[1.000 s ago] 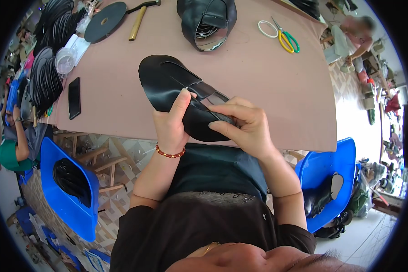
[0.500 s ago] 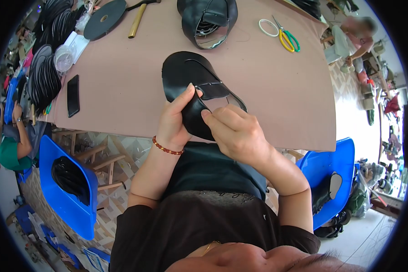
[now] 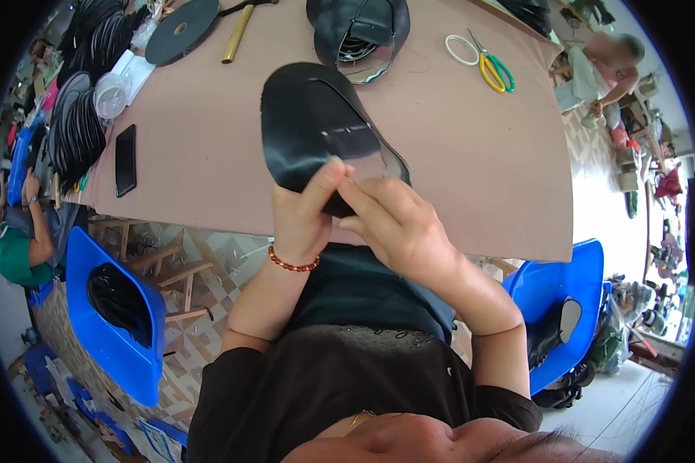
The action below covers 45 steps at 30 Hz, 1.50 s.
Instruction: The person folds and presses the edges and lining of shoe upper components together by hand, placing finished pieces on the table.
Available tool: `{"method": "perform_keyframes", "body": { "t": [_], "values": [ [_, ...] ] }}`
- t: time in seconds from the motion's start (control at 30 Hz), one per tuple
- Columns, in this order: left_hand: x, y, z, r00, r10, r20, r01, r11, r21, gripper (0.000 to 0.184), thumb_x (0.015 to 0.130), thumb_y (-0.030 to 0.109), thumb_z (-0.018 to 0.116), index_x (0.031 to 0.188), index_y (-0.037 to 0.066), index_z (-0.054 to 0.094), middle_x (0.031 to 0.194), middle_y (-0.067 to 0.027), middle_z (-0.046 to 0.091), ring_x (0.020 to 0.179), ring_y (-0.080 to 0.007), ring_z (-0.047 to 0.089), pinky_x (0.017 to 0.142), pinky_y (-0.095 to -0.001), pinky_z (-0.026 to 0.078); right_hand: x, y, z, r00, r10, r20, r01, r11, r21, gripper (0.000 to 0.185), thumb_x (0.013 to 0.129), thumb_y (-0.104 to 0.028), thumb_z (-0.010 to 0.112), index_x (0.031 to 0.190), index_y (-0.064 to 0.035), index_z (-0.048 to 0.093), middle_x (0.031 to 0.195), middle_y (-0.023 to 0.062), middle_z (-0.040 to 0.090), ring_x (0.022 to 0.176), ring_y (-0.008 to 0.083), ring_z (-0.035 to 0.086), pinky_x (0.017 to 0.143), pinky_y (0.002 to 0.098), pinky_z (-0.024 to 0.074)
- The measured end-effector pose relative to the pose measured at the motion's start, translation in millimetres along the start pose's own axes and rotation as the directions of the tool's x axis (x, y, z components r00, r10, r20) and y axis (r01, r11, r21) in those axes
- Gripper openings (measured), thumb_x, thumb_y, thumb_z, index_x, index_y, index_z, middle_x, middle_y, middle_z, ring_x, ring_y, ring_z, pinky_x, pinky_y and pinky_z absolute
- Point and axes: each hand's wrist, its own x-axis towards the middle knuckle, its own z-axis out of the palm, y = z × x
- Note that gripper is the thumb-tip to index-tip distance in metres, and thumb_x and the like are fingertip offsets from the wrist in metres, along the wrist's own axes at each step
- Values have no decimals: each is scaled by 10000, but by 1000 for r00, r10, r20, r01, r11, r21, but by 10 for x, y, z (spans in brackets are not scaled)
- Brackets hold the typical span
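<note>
Bare left hand gripping a glossy black leather shoe upper, bare right hand at its near edge, pinkish cloth-covered table beneath the upper, slim black rectangular phone left of it, yellow-and-green-handled scissors right of it, rounded black leather bundle beyond it

wearer's two hands, one held black upper, one hammer, one phone, one white ring, one dark disc

A wide, round-edged view is taken from the wearer's head, aimed forward and steeply down; two bare hands are seen close, the pinkish-beige, cloth-covered desk beyond.
</note>
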Motion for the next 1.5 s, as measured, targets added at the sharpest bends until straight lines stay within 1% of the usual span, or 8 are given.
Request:
{"method": "perform_keyframes", "body": {
  "t": [0.27, 0.47, 0.67, 0.87, 1.0, 1.1, 1.3, 1.5],
  "values": [
    [137, 30, -92, 975, -169, 142, 191, 969, -155, 192, 902, 75, 621, 1076, 4, 581, 939, -76, 647, 839, -161, 640, 765, -310, 525, -87, 205, 31, 837, 520, 169, -428, 431, 794, 220, 827, 50, 682, 1046, 37, 667, 936, 28, 567, 778, 36, 556, 639, 182, 463],
    [-44, -135, -131, 967, -132, 219, 153, 985, -82, 245, 824, -54, 593, 1062, 5, 606, 1009, -58, 644, 917, -148, 616, 842, -294, 488, -182, 181, 28, 860, 510, 35, -462, 747, 479, 228, 776, 68, 687, 999, 25, 679, 857, 53, 594, 709, 97, 598, 589, 246, 483],
    [-88, -92, -166, 975, -28, 220, -14, 982, 188, 210, 825, -66, 594, 1026, -4, 605, 948, -35, 634, 855, -120, 605, 772, -268, 492, -92, 132, 21, 995, 9, -95, -10, 1000, -6, 221, 706, 69, 708, 919, 25, 669, 789, 81, 577, 637, 202, 577, 541, 288, 472],
    [-99, 46, -47, 983, -73, 168, 65, 997, 51, 163, 849, -28, 617, 1007, 7, 599, 915, -46, 637, 830, -125, 612, 744, -282, 500, -28, -38, -128, 994, -5, 107, 21, 988, -155, 282, 709, 0, 731, 980, 17, 658, 866, 85, 578, 698, 231, 589, 590, 332, 505],
    [19, 41, -36, 987, -72, 145, 84, 994, -75, 138, 868, 31, 644, 996, 11, 596, 889, -58, 640, 798, -139, 625, 730, -281, 508, 69, 60, -185, 984, 17, 180, -41, 990, 134, 590, 664, -219, 788, 1158, 12, 562, 948, 115, 550, 846, 259, 598, 720, 332, 533],
    [93, 74, -136, 986, -96, 133, 112, 987, -115, 136, 871, 60, 656, 984, 13, 596, 857, -56, 637, 762, -138, 628, 723, -271, 513, 38, 372, -183, 859, 131, 495, -511, 191, 838, 469, 744, -134, 808, 1125, -23, 558, 1014, 29, 564, 943, 120, 571, 814, 287, 503],
    [176, 203, -165, 964, -177, 197, 204, 971, -127, 186, 859, 55, 664, 1023, 19, 583, 910, -67, 635, 825, -152, 627, 753, -295, 516, -74, 599, 99, 823, 110, 557, -560, -4, 828, 218, 814, 28, 707, 999, -5, 596, 962, 5, 598, 917, 74, 581, 823, 240, 493],
    [-95, 125, -52, 979, -99, 180, 135, 970, -202, 268, 835, -14, 627, 1093, 7, 557, 977, -77, 629, 899, -166, 620, 828, -318, 503, -40, 286, 65, 838, 405, 365, -449, 131, 884, 149, 828, 13, 700, 960, -3, 632, 904, 17, 643, 807, 62, 602, 723, 241, 522]
  ]
}}
